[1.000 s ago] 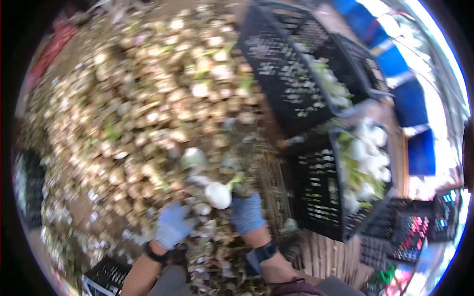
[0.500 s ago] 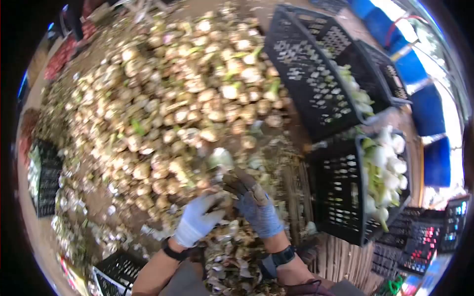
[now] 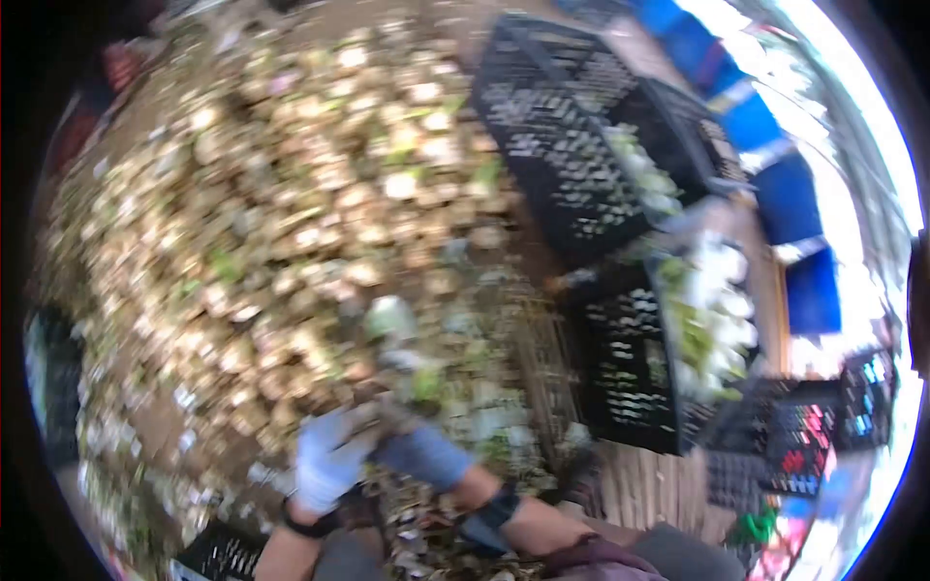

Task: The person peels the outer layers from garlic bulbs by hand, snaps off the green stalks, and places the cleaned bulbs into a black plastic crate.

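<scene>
My left hand (image 3: 331,457), in a pale glove, is low in the middle of the head view with its fingers bent inward. My right hand (image 3: 421,451), in a blue-grey glove with soiled fingers, meets it from the right. Their fingertips come together over something too blurred to name. Just beyond them lies a pale peeled onion (image 3: 390,318) at the near edge of a large heap of onions (image 3: 300,232) with brown skins and some green tops. Loose skins (image 3: 412,542) lie below my hands, between my legs.
To the right stands a black crate (image 3: 625,363) of white onions with green stalks (image 3: 712,310). Behind it is another black crate (image 3: 562,145), also holding onions. More crates (image 3: 799,426) stand at the lower right, beside wooden slats (image 3: 649,489). Blue containers (image 3: 790,198) line the far right.
The view has turned, so the heap and crates appear farther left. Both hands, still close together, have drawn left and nearer my body, away from the pale onion.
</scene>
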Demonstrator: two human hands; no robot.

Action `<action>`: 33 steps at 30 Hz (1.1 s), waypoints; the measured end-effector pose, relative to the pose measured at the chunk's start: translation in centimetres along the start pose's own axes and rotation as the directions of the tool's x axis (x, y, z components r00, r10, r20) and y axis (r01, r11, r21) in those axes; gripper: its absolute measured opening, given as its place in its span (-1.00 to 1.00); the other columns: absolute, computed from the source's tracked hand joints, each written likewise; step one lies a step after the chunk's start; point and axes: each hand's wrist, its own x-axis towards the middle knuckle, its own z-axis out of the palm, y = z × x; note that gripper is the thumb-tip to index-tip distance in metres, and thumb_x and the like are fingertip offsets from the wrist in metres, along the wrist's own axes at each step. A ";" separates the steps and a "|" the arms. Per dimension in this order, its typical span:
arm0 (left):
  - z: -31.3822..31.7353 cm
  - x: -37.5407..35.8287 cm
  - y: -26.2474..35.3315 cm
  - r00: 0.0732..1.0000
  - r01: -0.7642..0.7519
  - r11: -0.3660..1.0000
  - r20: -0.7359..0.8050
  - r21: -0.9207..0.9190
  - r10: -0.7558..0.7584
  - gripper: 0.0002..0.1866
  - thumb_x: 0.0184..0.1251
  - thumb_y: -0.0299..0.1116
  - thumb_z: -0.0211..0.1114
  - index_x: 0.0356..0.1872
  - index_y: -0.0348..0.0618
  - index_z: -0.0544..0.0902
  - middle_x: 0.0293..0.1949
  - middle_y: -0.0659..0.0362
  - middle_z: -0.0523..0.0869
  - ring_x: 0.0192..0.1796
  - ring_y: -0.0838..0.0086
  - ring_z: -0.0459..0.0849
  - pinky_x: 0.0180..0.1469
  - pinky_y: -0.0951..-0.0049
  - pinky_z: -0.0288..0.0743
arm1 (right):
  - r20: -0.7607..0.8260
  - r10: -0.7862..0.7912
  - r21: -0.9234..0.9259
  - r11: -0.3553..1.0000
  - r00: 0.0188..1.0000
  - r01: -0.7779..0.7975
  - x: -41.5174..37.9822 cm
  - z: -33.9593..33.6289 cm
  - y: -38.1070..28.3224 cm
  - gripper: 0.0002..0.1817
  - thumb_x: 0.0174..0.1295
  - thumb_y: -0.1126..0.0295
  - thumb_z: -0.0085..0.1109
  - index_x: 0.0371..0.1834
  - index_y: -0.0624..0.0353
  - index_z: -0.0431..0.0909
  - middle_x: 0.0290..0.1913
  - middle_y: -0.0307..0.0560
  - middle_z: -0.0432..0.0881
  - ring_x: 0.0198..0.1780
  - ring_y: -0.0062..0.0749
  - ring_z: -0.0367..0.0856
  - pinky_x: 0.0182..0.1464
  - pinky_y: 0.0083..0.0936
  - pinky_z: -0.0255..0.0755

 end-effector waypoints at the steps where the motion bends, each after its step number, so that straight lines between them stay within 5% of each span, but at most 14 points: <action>1: 0.0 0.0 0.4 0.990 0.136 0.988 0.036 -0.079 -0.133 -0.89 0.01 -0.50 0.25 -0.39 -0.26 0.63 -0.54 0.04 0.57 -0.53 0.20 0.52 -0.50 0.37 0.32 | -0.008 0.013 0.053 0.999 1.000 -0.013 -0.4 1.1 -0.5 -0.43 0.34 0.04 -0.10 0.35 0.02 0.14 0.14 -0.17 0.41 0.17 -0.37 0.36 0.18 -0.25 0.31; 6: 0.9 1.3 2.2 0.967 0.225 0.974 -0.119 -0.031 -0.227 -0.91 -0.10 -0.52 0.23 -0.50 -0.27 0.56 -0.64 0.01 0.47 -0.57 0.11 0.46 -0.51 0.27 0.29 | -0.062 0.035 -0.038 0.999 0.997 -0.037 -1.4 5.3 -4.8 -0.28 0.28 -0.11 -0.06 0.42 -0.06 0.02 0.27 -0.11 0.27 0.29 -0.31 0.23 0.19 -0.21 0.30; 8: 1.2 1.9 2.4 0.972 0.235 0.966 -0.053 0.110 -0.230 -0.85 -0.11 -0.54 0.23 -0.42 -0.25 0.59 -0.61 -0.01 0.49 -0.55 0.09 0.47 -0.49 0.27 0.30 | -0.126 -0.313 -0.806 0.585 0.941 0.087 -2.7 7.2 -9.4 -0.21 0.26 -0.05 0.02 0.43 0.10 -0.04 0.33 -0.02 0.20 0.34 -0.28 0.17 0.25 -0.30 0.23; 9: 2.0 1.8 1.8 0.977 0.171 0.982 -0.145 0.080 -0.158 -0.78 -0.12 -0.55 0.24 -0.34 -0.23 0.60 -0.56 -0.02 0.50 -0.52 0.09 0.48 -0.45 0.27 0.32 | -0.118 -0.374 -0.637 0.739 0.920 0.219 -2.9 7.2 -11.5 -0.16 0.24 0.06 0.11 0.41 0.26 -0.08 0.39 0.07 0.10 0.41 -0.25 0.06 0.34 -0.37 0.09; 10: 2.0 1.9 1.7 0.985 0.149 0.988 -0.094 0.040 -0.145 -0.77 -0.10 -0.53 0.29 -0.32 -0.25 0.58 -0.48 -0.03 0.53 -0.47 0.09 0.51 -0.42 0.25 0.36 | 0.042 -0.588 -0.599 0.632 0.808 0.491 -2.9 5.8 -13.8 -0.17 0.22 0.18 0.17 0.41 0.26 -0.09 0.41 0.08 0.07 0.43 -0.25 0.00 0.38 -0.36 0.01; 11: 2.4 1.8 1.6 0.984 0.159 0.987 -0.086 0.014 -0.157 -0.77 -0.09 -0.51 0.31 -0.31 -0.25 0.58 -0.45 -0.03 0.55 -0.44 0.10 0.53 -0.39 0.25 0.37 | -0.094 -0.657 -0.709 0.571 0.748 0.413 -5.0 9.2 -17.7 -0.19 0.22 0.22 0.17 0.41 0.26 -0.09 0.41 0.05 0.08 0.43 -0.24 0.01 0.37 -0.37 0.02; 13: 3.3 1.5 1.6 0.984 0.156 0.988 -0.081 -0.014 -0.157 -0.77 -0.07 -0.49 0.33 -0.31 -0.25 0.58 -0.43 -0.02 0.56 -0.41 0.11 0.54 -0.37 0.25 0.39 | 0.147 -0.857 -0.815 0.178 0.494 0.551 -6.4 9.4 -23.2 -0.19 0.17 0.28 0.24 0.39 0.32 -0.01 0.34 0.05 0.18 0.36 -0.32 0.13 0.33 -0.42 0.09; 14: 3.8 1.6 1.7 0.990 0.081 0.995 -0.122 0.064 -0.073 -0.77 -0.07 -0.48 0.34 -0.31 -0.24 0.58 -0.42 -0.02 0.58 -0.40 0.11 0.55 -0.36 0.26 0.40 | 0.164 -0.873 -0.854 0.108 0.460 0.510 -7.5 9.5 -26.0 -0.21 0.16 0.31 0.25 0.37 0.34 0.03 0.28 0.07 0.27 0.30 -0.35 0.22 0.29 -0.44 0.13; 15: 4.2 1.7 1.8 0.988 0.009 0.990 -0.155 0.144 0.014 -0.76 -0.06 -0.46 0.36 -0.31 -0.23 0.58 -0.40 -0.01 0.59 -0.40 0.11 0.56 -0.35 0.27 0.41 | 0.369 -0.847 -0.905 -0.232 0.382 0.357 -8.4 9.4 -28.5 -0.26 0.19 0.32 0.21 0.35 0.36 0.05 0.23 0.10 0.32 0.26 -0.33 0.28 0.29 -0.45 0.13; 21: 5.4 1.3 1.1 0.997 0.038 0.994 -0.068 0.105 -0.031 -0.73 0.01 -0.45 0.26 -0.23 -0.34 0.56 -0.39 -0.11 0.56 -0.37 0.02 0.54 -0.32 0.23 0.41 | 0.415 -0.881 -0.857 -0.463 0.229 -0.227 -15.4 2.9 -35.6 -0.25 0.05 0.20 0.27 0.28 0.31 0.20 0.14 0.23 0.40 0.16 0.01 0.37 0.22 -0.26 0.22; 24: 5.6 1.2 0.8 0.995 -0.020 0.988 -0.089 0.152 0.034 -0.74 0.05 -0.42 0.25 -0.23 -0.36 0.56 -0.39 -0.12 0.56 -0.34 -0.01 0.55 -0.29 0.18 0.42 | 0.338 -0.771 -0.369 -0.636 0.539 -0.678 -19.2 3.7 -36.9 -0.37 0.10 0.10 0.14 0.22 0.18 0.30 0.01 0.15 0.51 0.07 0.04 0.42 0.24 -0.13 0.12; 26: 5.6 1.0 0.9 0.996 0.021 0.991 -0.087 0.133 -0.010 -0.72 0.06 -0.37 0.25 -0.24 -0.36 0.56 -0.38 -0.12 0.56 -0.34 -0.02 0.54 -0.28 0.18 0.42 | 0.384 -0.793 -0.318 -0.595 0.473 -0.739 -21.5 3.1 -38.3 -0.55 0.13 0.13 0.05 0.06 0.09 0.42 -0.13 0.06 0.59 0.03 -0.07 0.47 0.21 -0.07 0.10; 30: 5.8 0.3 -0.6 0.998 0.026 0.992 -0.067 0.126 -0.018 -0.72 0.09 -0.33 0.24 -0.25 -0.36 0.56 -0.38 -0.12 0.56 -0.34 -0.01 0.54 -0.28 0.18 0.42 | -0.025 -0.886 0.015 -0.464 0.464 -0.886 -27.0 2.6 -42.4 -0.71 -0.01 0.18 0.09 -0.20 -0.04 0.53 -0.24 -0.10 0.63 -0.04 -0.12 0.50 -0.09 -0.18 0.27; 33: 6.0 0.1 -0.7 0.999 -0.022 0.980 -0.020 0.199 0.026 -0.76 0.08 -0.36 0.21 -0.32 -0.35 0.56 -0.38 -0.12 0.55 -0.36 -0.03 0.53 -0.30 0.18 0.41 | -0.164 -0.941 0.015 -0.302 0.296 -0.953 -31.8 -1.3 -43.4 -0.59 0.00 0.09 0.16 -0.04 -0.11 0.51 -0.13 -0.04 0.61 0.02 -0.15 0.51 0.05 -0.17 0.31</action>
